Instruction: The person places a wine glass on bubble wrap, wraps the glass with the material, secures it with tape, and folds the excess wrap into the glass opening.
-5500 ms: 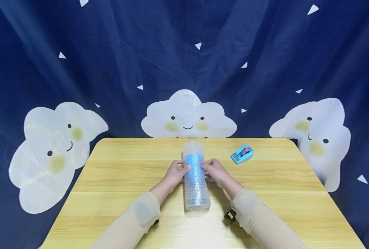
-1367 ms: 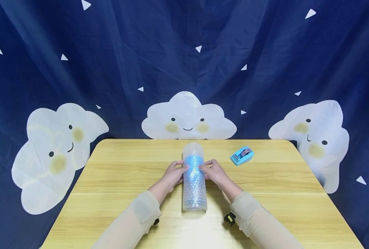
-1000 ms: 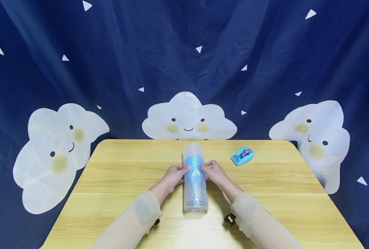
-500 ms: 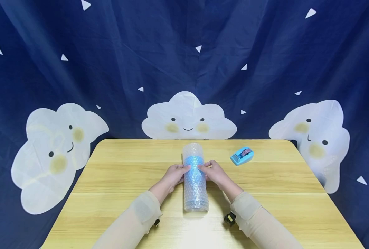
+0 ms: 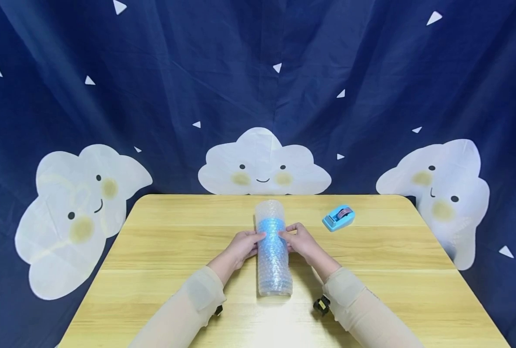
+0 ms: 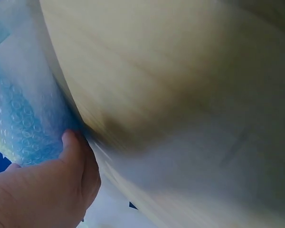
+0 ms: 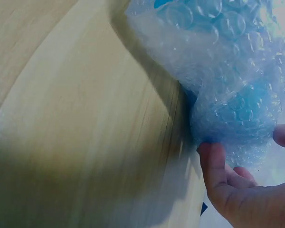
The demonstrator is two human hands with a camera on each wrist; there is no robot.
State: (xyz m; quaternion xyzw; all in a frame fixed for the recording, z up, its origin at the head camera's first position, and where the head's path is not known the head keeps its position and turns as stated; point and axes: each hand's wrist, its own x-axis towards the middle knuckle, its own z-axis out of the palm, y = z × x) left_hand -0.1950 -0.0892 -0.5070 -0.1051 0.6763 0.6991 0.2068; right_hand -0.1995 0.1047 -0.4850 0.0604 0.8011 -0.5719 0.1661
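Hands (image 5: 240, 245) (image 5: 302, 242) grip a glossy, knobbly bubble-wrap cylinder (image 5: 274, 265).

- Your bubble-wrap roll (image 5: 274, 266) is a long, glossy, dimpled cylinder; blue shows through the clear film — what the blue is, you cannot tell; the far end looks whitish
- It lies on its side on the table (image 5: 153, 299), one end toward you; you hold it by both sides

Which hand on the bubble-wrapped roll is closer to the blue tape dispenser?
The right hand, on the same side of the roll as the tape dispenser; the left hand holds the opposite side, with the roll in between.
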